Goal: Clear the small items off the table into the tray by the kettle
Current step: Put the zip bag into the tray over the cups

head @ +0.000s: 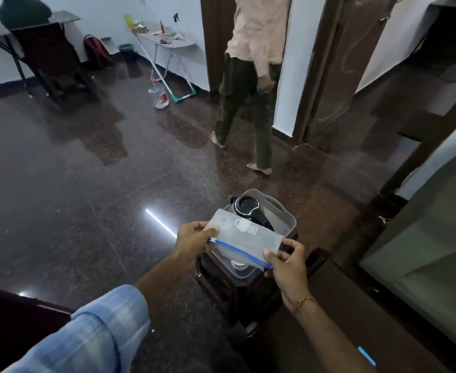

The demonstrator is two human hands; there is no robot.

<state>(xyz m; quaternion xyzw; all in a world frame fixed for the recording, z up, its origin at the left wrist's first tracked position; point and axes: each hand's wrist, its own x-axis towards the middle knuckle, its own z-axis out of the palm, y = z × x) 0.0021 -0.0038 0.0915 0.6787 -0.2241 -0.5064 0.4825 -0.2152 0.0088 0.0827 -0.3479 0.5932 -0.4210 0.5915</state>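
Observation:
A frosted zip pouch (244, 239) with a blue zipper and white print is held flat between both hands, just above a clear plastic tray (288, 216). My left hand (193, 242) pinches its left end at the zipper pull. My right hand (286, 262) pinches its right end. A steel kettle with a black lid (248, 208) stands inside the tray, partly hidden behind the pouch. The tray rests on a dark wooden stool (221, 281).
A person (251, 76) walks barefoot towards a doorway ahead. Dark wooden furniture (356, 319) runs along the right. A small folding table (173, 40) with clutter, a mop and a bottle stand by the far wall; a chair (49, 57) and desk at far left.

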